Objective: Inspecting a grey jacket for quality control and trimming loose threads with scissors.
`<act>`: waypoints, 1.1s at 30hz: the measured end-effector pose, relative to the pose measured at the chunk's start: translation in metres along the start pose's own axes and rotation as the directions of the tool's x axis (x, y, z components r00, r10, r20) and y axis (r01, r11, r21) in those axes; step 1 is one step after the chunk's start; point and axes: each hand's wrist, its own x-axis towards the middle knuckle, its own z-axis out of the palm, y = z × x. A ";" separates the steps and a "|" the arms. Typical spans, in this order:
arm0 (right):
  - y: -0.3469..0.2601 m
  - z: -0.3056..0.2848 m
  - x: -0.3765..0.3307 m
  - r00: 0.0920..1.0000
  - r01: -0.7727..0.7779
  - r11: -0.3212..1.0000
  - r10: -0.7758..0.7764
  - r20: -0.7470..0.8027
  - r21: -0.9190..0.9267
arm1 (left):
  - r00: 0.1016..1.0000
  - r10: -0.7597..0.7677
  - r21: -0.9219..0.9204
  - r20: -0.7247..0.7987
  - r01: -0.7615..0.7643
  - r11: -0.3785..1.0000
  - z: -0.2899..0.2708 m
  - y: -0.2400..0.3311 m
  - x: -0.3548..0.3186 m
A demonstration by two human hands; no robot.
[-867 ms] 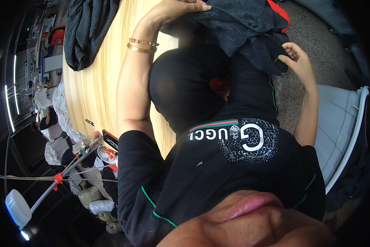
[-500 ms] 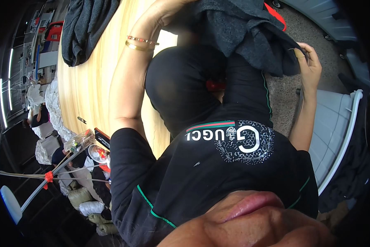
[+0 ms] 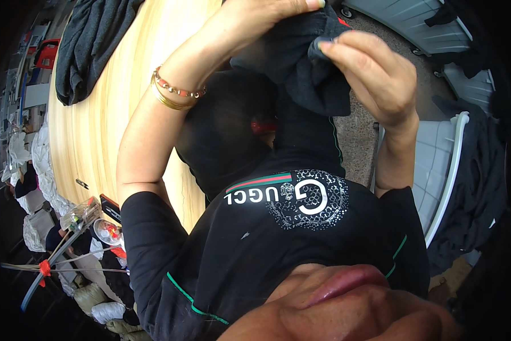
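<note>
A dark grey cloth garment (image 3: 318, 88) hangs above my lap, bunched between my two hands. Its exact kind cannot be made out. My left hand (image 3: 255, 20), with bracelets at the wrist, grips the cloth at the top of the view; part of its fingers is cut off by the picture's edge. Thumb and fingers of my right hand (image 3: 377, 71) pinch a folded edge of the same cloth, close to the left hand. The lower part of the garment drapes over my knee.
On the wooden table (image 3: 113, 119) at left lie another dark grey garment (image 3: 90, 51) and small thread snips (image 3: 82, 183). A clear plastic box (image 3: 80, 213) and a cup (image 3: 107, 232) stand near its edge. A white bin (image 3: 423, 165) stands at my right, dark cloth beside it.
My right hand has moved in from the far right, up and closer to my left hand, and now pinches a cloth edge there. The spread garment has been gathered together.
</note>
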 end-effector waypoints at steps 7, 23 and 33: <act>0.015 0.024 -0.004 0.984 -0.140 0.990 0.139 -0.114 -0.003 | 0.993 0.063 0.029 -0.095 -0.060 0.998 0.002 -0.010 -0.006; 0.022 0.046 -0.002 0.905 -0.415 0.845 0.423 0.053 0.338 | 0.934 0.251 0.459 -0.255 -0.112 0.881 -0.003 -0.013 -0.009; 0.028 0.045 0.010 0.709 -0.621 0.314 0.616 0.343 0.718 | 0.956 0.286 0.562 -0.063 -0.203 0.802 -0.020 -0.017 -0.005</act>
